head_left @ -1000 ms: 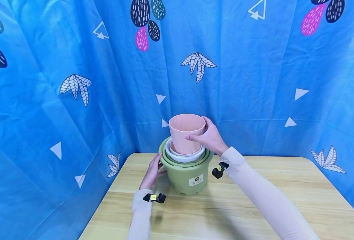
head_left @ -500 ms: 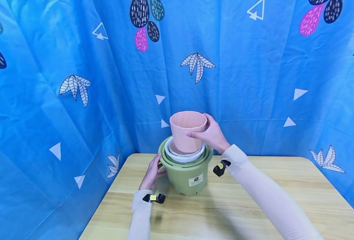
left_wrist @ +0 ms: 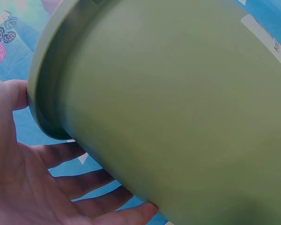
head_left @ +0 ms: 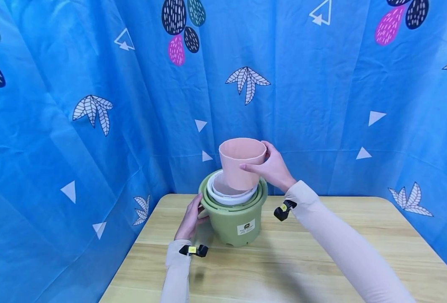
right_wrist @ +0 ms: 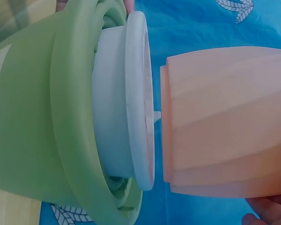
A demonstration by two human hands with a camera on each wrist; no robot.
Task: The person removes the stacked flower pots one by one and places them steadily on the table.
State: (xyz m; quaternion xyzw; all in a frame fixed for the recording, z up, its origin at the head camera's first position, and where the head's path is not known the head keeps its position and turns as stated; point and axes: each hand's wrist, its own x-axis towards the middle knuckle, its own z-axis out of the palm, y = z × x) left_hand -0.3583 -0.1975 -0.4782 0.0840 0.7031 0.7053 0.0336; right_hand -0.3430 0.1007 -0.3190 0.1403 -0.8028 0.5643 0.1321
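A pink flowerpot point(head_left: 242, 174) hangs upright above the nested pots, gripped near its rim by my right hand point(head_left: 273, 169), with the thumb on its front. The right wrist view shows a gap between its base and the white flowerpot point(right_wrist: 114, 103). That white pot sits inside a green flowerpot point(head_left: 227, 225) with a white label, and a pale pinkish inner wall shows within it. Another green rim lies between the two. My left hand point(head_left: 189, 219) holds the green pot's left side, thumb point(left_wrist: 19, 93) at the rim and fingers spread against the wall below.
The pots stand on a light wooden table point(head_left: 322, 248), toward its back left. Behind and to the left hangs a blue patterned curtain point(head_left: 303, 109). Each wrist carries a small black camera mount, such as the right mount point(head_left: 285, 209).
My right hand has raised the pink flowerpot out of the white one and moved it slightly right. My left hand keeps its place on the green pot.
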